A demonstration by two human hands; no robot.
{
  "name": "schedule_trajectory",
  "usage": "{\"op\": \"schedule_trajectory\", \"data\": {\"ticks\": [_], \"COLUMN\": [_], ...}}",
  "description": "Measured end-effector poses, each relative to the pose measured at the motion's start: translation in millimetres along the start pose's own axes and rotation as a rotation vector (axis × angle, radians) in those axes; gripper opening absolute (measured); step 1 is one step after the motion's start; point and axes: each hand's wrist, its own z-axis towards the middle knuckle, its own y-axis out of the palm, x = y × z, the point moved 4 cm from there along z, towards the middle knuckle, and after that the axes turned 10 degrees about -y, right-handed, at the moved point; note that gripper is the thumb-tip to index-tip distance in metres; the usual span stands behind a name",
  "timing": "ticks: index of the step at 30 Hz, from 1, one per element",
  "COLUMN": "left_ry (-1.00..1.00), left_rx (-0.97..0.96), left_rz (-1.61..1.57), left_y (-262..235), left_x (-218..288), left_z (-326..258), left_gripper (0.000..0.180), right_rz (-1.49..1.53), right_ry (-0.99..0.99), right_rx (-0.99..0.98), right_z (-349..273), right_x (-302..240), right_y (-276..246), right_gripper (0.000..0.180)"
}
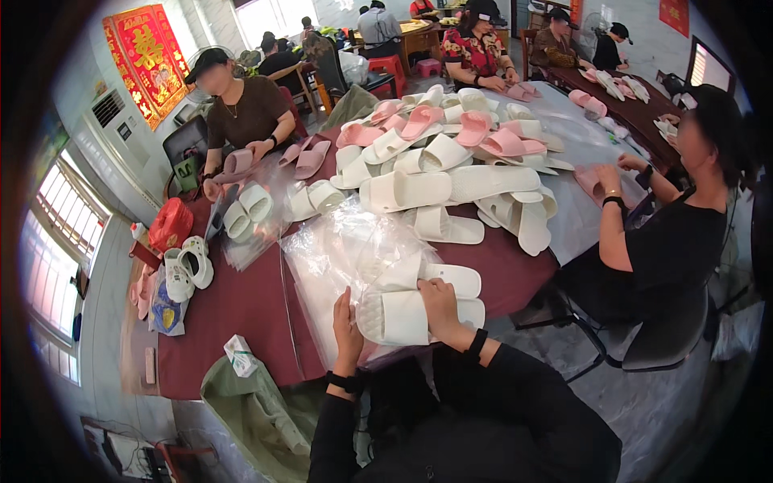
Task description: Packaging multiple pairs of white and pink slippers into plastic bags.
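Lying at the near edge of the dark red table, sole to sole and partly inside a clear plastic bag: a pair of white slippers. Pressing down on the upper slipper, right hand, fingers curled over the strap and closed on it. Gripping the bag's edge just left of the pair, left hand, fingers pinched together on the plastic. Spread beneath and beyond the pair, a stack of further clear bags. Heaped past that across the middle of the table, loose white slippers, then pink slippers farther back. Resting near the left corner of the table, a small white and green carton. Seated around the table, other people at work: one in brown holding mauve slippers, one in black on the right.
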Motion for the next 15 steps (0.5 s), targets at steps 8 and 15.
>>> {"op": "schedule_trajectory", "data": {"ticks": [8,15], "left_ry": [0.086,0.018], "left_rx": [-0.01,-0.075], "left_rz": [0.175,0.09], "left_y": [7.8,32.7], "left_x": [14.8,21.6], "left_z": [-17.6,-27.8], "left_gripper": [0.05,0.056], "right_rz": [-0.112,-0.041], "right_ry": [0.237,0.341], "right_rx": [0.047,0.21], "right_z": [3.5,-2.0], "right_x": [7.8,9.4], "right_y": [3.7,5.4], "right_gripper": [0.033,0.027]}}
